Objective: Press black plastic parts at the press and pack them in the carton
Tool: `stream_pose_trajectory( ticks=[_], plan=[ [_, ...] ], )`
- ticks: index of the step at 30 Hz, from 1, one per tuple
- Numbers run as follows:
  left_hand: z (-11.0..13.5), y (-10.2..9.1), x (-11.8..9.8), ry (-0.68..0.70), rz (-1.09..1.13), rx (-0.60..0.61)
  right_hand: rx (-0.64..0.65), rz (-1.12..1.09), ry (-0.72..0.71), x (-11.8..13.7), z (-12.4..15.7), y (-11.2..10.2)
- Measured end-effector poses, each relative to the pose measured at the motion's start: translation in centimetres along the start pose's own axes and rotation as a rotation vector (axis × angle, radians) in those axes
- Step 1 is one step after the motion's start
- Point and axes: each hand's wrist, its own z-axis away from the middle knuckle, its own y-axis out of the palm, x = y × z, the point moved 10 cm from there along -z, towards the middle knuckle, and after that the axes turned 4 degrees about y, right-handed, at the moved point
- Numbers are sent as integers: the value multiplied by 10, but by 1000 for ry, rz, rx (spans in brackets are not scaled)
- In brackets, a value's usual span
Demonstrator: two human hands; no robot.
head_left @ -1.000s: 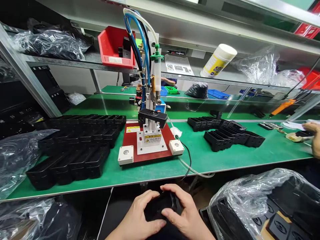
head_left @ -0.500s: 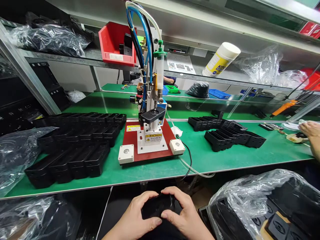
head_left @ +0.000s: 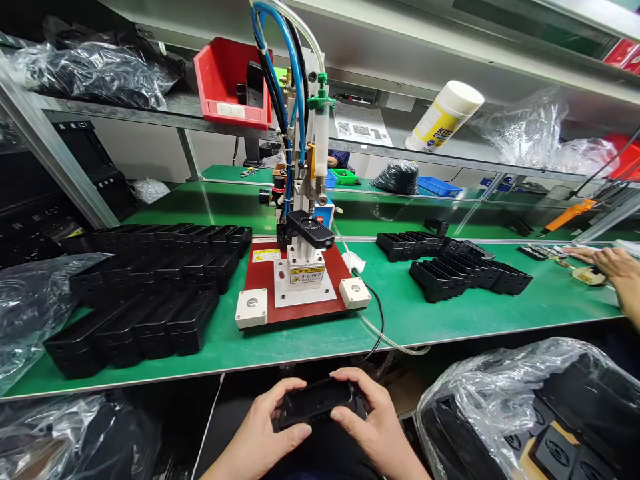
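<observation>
Below the bench's front edge, my left hand (head_left: 273,423) and my right hand (head_left: 363,413) grip a black plastic housing (head_left: 315,402) by its two ends. Its open hollow side faces up toward me. Beyond it on the bench stands a dispensing machine (head_left: 305,267) with a syringe (head_left: 321,143) and blue air hoses. A black speaker-like cover (head_left: 311,230) with a round opening rests on the machine's white fixture, under the needle. White button boxes (head_left: 251,307) sit on the red base's front corners.
Rows of black housings (head_left: 193,317) stand on the left of the green bench (head_left: 240,350), with more housings (head_left: 445,277) on the right. At lower right is a plastic bag (head_left: 480,380) of black parts. Another person's hand (head_left: 617,267) works at far right. A red bin (head_left: 233,83) sits on the shelf.
The housing has tipped in my hands, so its hollow side now shows. The cover on the machine's fixture has turned to another angle. The other person's hand has moved slightly left.
</observation>
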Motion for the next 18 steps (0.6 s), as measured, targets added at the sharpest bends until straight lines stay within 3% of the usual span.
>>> stream_pose_trajectory(
  ticks=[18],
  plan=[
    [-1,0,8,-19,143,-27,52,-107,109,-20,1,8]
  ],
)
